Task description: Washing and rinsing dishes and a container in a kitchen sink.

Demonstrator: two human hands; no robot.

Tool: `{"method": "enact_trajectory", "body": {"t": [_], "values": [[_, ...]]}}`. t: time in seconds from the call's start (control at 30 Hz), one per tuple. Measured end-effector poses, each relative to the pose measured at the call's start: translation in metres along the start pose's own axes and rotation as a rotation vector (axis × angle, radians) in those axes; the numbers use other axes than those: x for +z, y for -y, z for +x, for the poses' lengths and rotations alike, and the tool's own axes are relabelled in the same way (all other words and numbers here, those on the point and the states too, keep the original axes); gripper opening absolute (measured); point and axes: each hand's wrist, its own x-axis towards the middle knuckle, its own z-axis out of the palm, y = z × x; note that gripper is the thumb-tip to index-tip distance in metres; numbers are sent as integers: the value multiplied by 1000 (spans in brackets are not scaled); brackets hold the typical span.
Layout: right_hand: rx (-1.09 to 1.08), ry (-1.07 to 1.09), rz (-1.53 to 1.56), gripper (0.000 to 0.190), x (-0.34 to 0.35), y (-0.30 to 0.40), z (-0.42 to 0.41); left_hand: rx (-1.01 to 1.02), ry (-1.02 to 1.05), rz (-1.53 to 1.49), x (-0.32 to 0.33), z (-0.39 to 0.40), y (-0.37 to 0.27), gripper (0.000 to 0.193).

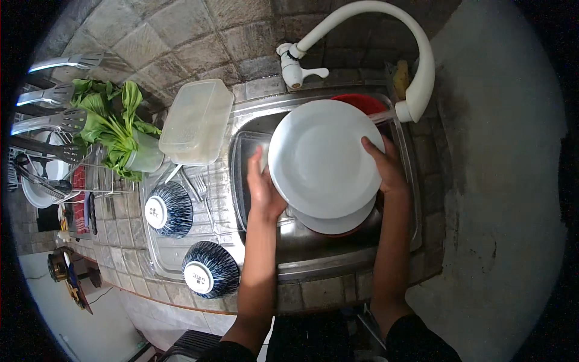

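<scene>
My right hand [386, 165] grips the right edge of a white plate [325, 158], thumb on its face, above the steel sink [316, 260]. At the plate's lower left rim is my left hand [264, 185], its thumb and fingers spread; whether it bears any of the plate's weight I cannot tell. Beneath lies a second white plate [339, 222], with a red rim under it. Behind, a red container [362, 103] shows partly. Water runs from the white faucet [418, 106] at the plate's upper right. A clear plastic container [246, 149] sits at the sink's left.
Two upturned blue patterned bowls [169, 210], [211, 270] and forks [202, 188] lie left on the drainboard. A translucent plastic box [196, 122] stands behind them, beside leafy greens [111, 126] in a container. Farther left is a wire dish rack [108, 181]. A yellow sponge [400, 79] sits behind the faucet's spout.
</scene>
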Motion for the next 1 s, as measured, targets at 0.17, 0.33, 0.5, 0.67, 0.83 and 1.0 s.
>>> {"method": "enact_trajectory", "body": {"t": [0.17,0.33,0.5,0.67,0.83,1.0], "values": [[63,78,14,61,-4,3,-7,226,-173,453,-8,10,17,48],[97,245,314,77,-12,2,-17,416,-227,671,-5,14,26,42],[129,343,111,67,-21,11,-13,607,-304,1016,7,4,25,44],[72,310,-9,64,-16,7,-12,819,-366,1262,10,4,22,45],[-58,446,-183,62,4,14,-25,654,-428,1488,2,3,19,40],[86,442,-79,49,-5,4,-12,747,-189,1277,-13,7,6,30]]}}
